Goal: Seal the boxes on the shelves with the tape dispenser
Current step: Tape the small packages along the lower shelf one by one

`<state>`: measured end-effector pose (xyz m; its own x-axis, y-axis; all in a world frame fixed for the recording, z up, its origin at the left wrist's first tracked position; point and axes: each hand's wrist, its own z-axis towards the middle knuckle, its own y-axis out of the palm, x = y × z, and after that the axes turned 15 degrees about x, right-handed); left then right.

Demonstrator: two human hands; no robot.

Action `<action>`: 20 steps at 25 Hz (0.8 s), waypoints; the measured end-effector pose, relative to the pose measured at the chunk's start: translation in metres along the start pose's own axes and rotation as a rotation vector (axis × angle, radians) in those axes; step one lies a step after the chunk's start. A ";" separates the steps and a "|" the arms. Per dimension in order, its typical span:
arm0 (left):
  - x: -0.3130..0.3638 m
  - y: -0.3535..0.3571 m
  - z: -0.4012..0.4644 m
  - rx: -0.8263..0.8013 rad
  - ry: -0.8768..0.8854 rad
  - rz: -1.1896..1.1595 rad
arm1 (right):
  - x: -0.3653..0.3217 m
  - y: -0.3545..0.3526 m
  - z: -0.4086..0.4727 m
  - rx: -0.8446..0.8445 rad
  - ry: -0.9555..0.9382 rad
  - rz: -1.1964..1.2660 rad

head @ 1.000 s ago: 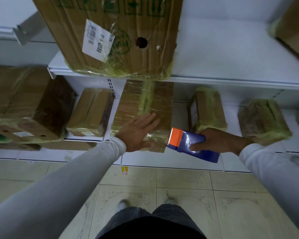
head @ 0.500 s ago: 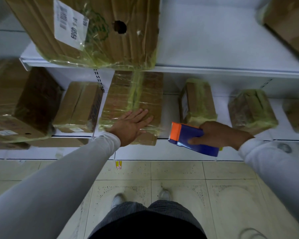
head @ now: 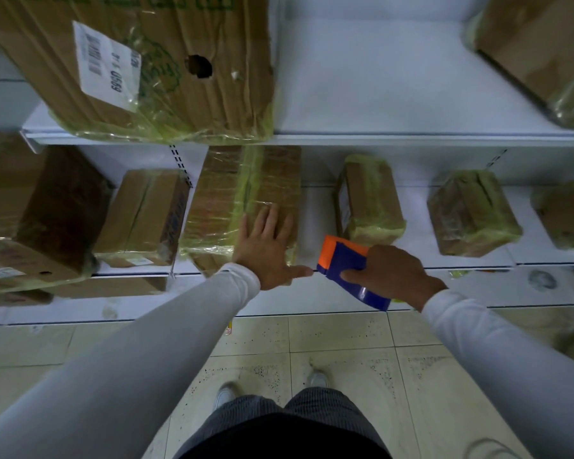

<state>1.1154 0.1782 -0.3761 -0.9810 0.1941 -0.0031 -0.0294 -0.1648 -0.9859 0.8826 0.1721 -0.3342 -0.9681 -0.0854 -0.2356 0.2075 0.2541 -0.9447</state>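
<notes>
A long cardboard box (head: pixel 232 193) wrapped in yellowish tape lies on the lower shelf (head: pixel 312 223), its near end over the shelf edge. My left hand (head: pixel 267 250) rests flat on its near right corner, fingers straight and thumb stretched right. My right hand (head: pixel 390 276) grips a blue tape dispenser (head: pixel 348 270) with an orange front, held just right of the box at the shelf edge. The thumb of my left hand nearly reaches the dispenser's tip.
More taped boxes stand on the lower shelf: one small box (head: pixel 367 200) right of the dispenser, another (head: pixel 471 213) further right, two (head: pixel 143 217) to the left. A large labelled carton (head: pixel 153 64) overhangs the upper shelf (head: pixel 395 77). Tiled floor and my feet lie below.
My left hand slid right along the box's near end and its thumb spread out. The dispenser moved slightly up toward the shelf edge. The camera view shifted.
</notes>
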 end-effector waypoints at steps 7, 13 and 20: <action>0.012 0.013 -0.002 0.058 -0.079 0.061 | 0.016 -0.001 -0.012 -0.033 0.032 0.133; -0.034 0.012 -0.039 0.166 0.147 -0.029 | 0.031 -0.026 -0.009 -0.042 -0.097 0.306; -0.111 0.001 -0.068 0.033 0.293 -0.147 | 0.000 -0.050 -0.001 0.013 -0.137 0.261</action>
<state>1.2373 0.2227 -0.3885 -0.8688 0.4876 0.0862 -0.1776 -0.1444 -0.9734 0.8722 0.1606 -0.2865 -0.8537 -0.1484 -0.4992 0.4499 0.2728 -0.8504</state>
